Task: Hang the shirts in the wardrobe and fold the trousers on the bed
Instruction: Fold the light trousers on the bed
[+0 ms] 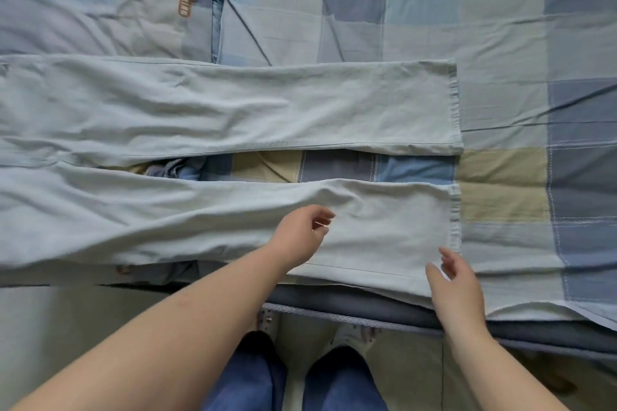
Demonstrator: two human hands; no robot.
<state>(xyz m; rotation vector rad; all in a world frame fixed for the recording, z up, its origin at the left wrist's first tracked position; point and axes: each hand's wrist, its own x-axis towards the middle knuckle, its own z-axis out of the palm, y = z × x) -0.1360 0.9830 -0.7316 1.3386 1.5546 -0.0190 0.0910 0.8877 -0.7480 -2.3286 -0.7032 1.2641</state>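
Note:
Pale blue-green trousers (207, 110) lie flat across the bed, legs pointing right, hems at the right end, with a gap between the two legs. My left hand (302, 232) hovers over the near leg with fingers loosely curled, holding nothing. My right hand (455, 280) is at the near leg's lower right corner, by the hem, fingers spread just above the cloth. Neither hand grips the fabric. The waist end runs out of view on the left.
The bed is covered by a checked quilt (500, 10) in blue, grey and tan. Its front edge (367, 320) runs just below the trousers. My legs and slippers stand on the light floor (50, 327) beside the bed.

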